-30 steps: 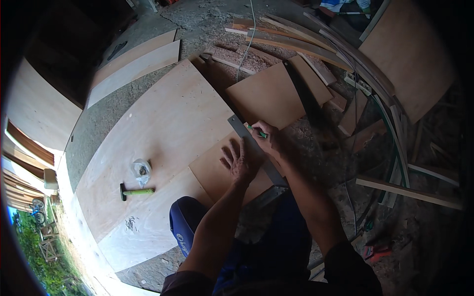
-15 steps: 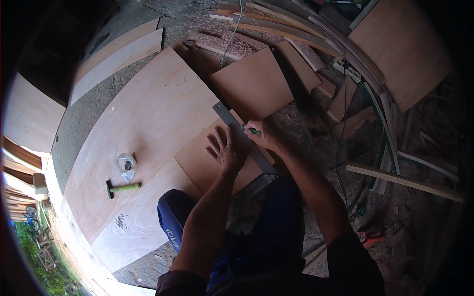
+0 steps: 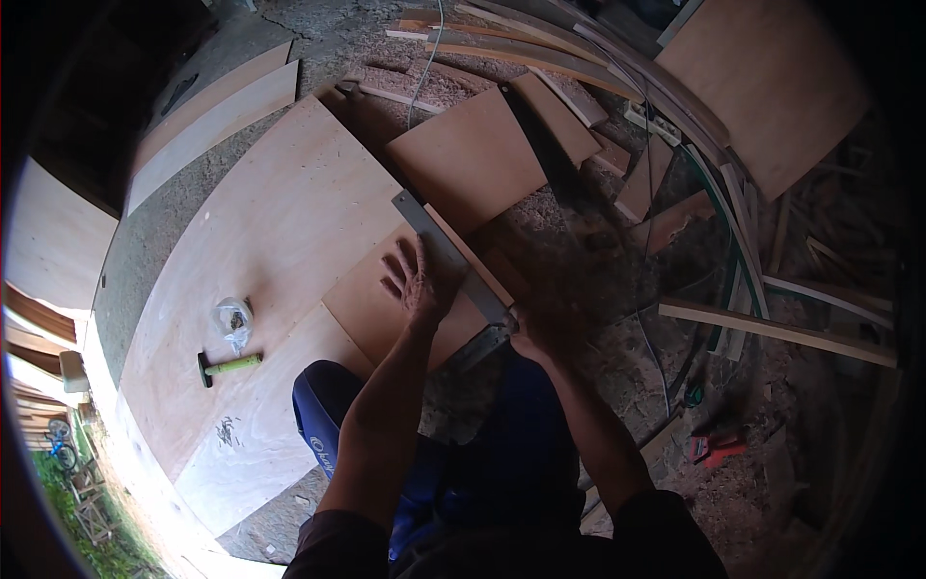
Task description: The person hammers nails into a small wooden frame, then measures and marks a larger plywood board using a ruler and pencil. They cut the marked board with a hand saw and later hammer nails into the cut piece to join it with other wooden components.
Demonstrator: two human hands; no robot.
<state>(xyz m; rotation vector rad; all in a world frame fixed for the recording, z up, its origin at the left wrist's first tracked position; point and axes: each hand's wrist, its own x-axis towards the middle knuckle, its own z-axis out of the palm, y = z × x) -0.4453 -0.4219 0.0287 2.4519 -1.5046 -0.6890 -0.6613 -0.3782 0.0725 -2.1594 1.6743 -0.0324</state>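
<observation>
A metal carpenter's square [image 3: 453, 253] lies on a small brown plywood piece [image 3: 362, 299], its long arm running along the right edge. My left hand [image 3: 417, 288] presses on the plywood and the square, fingers spread and stretched out. At the square's near corner, my right hand [image 3: 529, 333] is closed in a pinch, low along the edge. Shadow hides most of its fingertips and the green pen that showed in them half a second ago. Under all this is a large pale plywood sheet [image 3: 260, 222].
On the sheet lie a hammer [image 3: 230, 366] with a green handle, a clear plastic bag [image 3: 232, 320] with small pieces inside, and scattered nails [image 3: 228, 431]. Wood strips [image 3: 772, 331] and offcuts cover the floor at right, near a red tool [image 3: 717, 448]. A cable [image 3: 648, 347] crosses there.
My right hand has slid toward me along the square's long arm, from its middle to its near corner. My left hand stays on the plywood. The whole view has shifted slightly.
</observation>
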